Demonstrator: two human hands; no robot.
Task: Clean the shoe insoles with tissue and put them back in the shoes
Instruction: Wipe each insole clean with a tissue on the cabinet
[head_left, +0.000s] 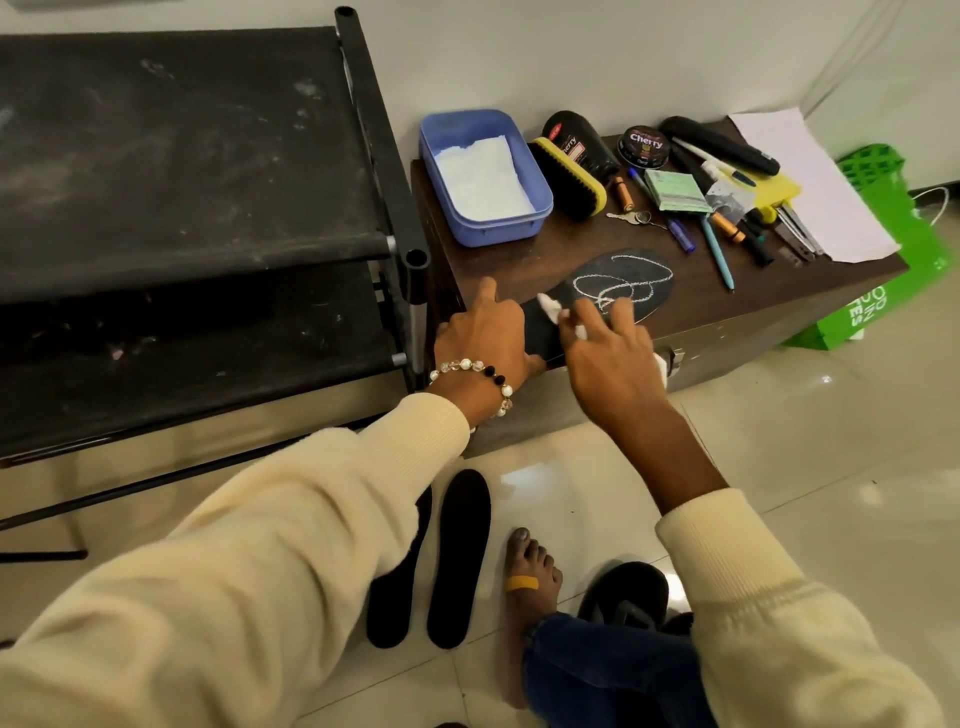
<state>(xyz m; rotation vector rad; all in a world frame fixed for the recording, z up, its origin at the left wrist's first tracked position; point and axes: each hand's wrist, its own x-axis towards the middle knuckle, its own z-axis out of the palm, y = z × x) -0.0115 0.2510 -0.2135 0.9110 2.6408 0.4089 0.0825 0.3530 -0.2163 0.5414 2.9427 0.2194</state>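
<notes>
While the left hand (485, 332) presses the insole's (613, 283) heel flat on the chest (727, 322) | right hand (613, 358) pinches tissue (550, 306) just ahead of it | insole likely light, floppy: pin beside the wiped patch.

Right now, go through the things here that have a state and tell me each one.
Insole on the table: flat, being wiped.
Tissue: crumpled under the right hand.
Left hand: fingers straight, pressing the insole's heel.
Blue tub: open, tissue inside.
Two floor insoles: out of their shoes.
Polish tin: lid on.
</notes>
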